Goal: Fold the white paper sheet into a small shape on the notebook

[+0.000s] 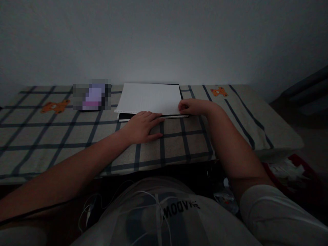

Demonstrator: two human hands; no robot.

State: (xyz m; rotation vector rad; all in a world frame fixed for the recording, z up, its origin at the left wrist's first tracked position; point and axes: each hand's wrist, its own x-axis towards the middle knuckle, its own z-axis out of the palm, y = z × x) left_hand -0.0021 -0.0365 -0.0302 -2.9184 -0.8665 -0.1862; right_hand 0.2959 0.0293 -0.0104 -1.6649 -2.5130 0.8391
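Note:
A white sheet of paper [151, 97], with a row of small holes along its left edge, lies slightly askew on a dark-covered notebook [123, 116]. My left hand [143, 126] rests palm down across the near edge of both, fingers stretched out and thumb apart. At the near right corner, my right hand [193, 106] is closed, its curled fingers at the edge of the sheet. The fingertips are partly hidden, but they appear to pinch the paper there. Dim light blurs the finer detail.
A phone [93, 97] with a lit, pixelated screen stands left of the notebook. Under everything is a checked tablecloth [77, 136] with orange bear figures. A pale wall [164, 41] rises behind the table. A red bin [294, 174] with litter sits below right. White cables hang before my shirt.

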